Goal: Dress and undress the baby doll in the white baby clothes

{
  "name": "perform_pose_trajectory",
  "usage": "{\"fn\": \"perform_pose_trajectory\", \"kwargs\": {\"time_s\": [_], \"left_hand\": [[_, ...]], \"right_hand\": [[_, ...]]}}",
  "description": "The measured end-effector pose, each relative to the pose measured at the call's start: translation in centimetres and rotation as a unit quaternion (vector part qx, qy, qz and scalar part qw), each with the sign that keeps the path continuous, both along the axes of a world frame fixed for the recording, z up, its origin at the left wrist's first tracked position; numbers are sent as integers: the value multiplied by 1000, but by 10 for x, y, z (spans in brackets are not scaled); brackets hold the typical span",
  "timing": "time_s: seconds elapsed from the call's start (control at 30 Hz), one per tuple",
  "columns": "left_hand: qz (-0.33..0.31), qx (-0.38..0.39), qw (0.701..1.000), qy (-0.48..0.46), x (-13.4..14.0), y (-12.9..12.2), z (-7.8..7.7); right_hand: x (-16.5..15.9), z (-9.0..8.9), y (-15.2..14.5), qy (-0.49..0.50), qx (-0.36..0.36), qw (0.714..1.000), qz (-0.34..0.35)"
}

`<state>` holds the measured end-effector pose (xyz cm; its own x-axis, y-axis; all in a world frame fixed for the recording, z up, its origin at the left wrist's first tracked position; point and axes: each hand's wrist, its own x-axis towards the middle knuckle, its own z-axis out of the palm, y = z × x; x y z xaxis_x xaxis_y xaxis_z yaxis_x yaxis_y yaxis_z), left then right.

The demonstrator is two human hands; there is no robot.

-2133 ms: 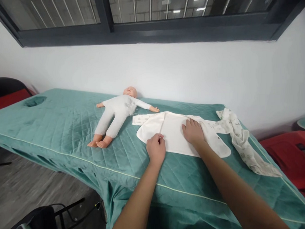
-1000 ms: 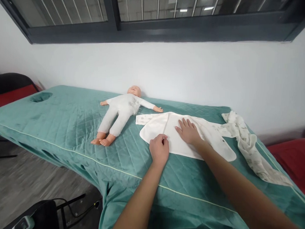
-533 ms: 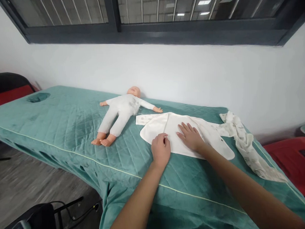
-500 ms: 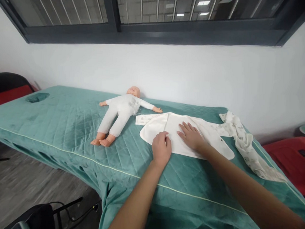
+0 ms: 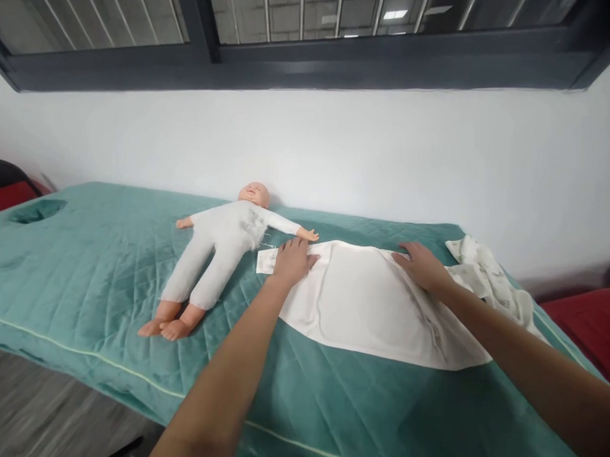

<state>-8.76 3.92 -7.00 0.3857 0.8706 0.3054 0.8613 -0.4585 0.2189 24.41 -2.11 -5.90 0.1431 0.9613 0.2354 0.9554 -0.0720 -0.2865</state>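
A white baby garment lies spread on the green quilted bed cover, its plain side showing and a printed sleeve poking out at the left. My left hand rests over that sleeve and the garment's upper left corner, fingers stretched out and thumb apart. At the upper right corner lies my right hand, also with fingers extended and thumb apart. Left of the garment a baby doll in a white body lies on its back. Its outstretched hand is close to my left fingertips.
A crumpled printed cloth lies at the right end of the green bed. The white wall and a barred window rise behind. Red seats stand beyond the bed's right end.
Both hands have moved up and apart from the garment's middle and lower edge to its two upper corners. The garment now reaches nearer to me. The view has shifted closer.
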Motion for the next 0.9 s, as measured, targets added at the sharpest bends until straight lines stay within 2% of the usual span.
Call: {"fn": "perform_pose_trajectory", "kwargs": {"time_s": [0.2, 0.27, 0.37, 0.43, 0.6, 0.7, 0.77, 0.9], "left_hand": [[-13, -96, 992, 77, -3, 18, 24], [-11, -102, 991, 80, -1, 21, 31], [2, -85, 993, 79, 3, 24, 41], [14, -73, 994, 82, 7, 23, 44], [32, -29, 994, 100, 5, 8, 38], [50, 14, 993, 107, -12, 0, 35], [64, 39, 992, 103, -31, -1, 40], [131, 103, 983, 76, -88, 0, 60]], "right_hand": [[27, -6, 4, -4, -111, 994, -18], [38, -11, 8, -16, -136, 991, -13], [49, -18, 17, -43, -118, 992, 6], [49, -19, 20, -51, -102, 993, -16], [36, -15, 18, -19, -52, 997, -48], [30, -14, 28, 13, -25, 999, -41], [20, -13, 43, 35, -14, 999, -34], [-36, -7, 86, 134, 18, 991, 13]]}}
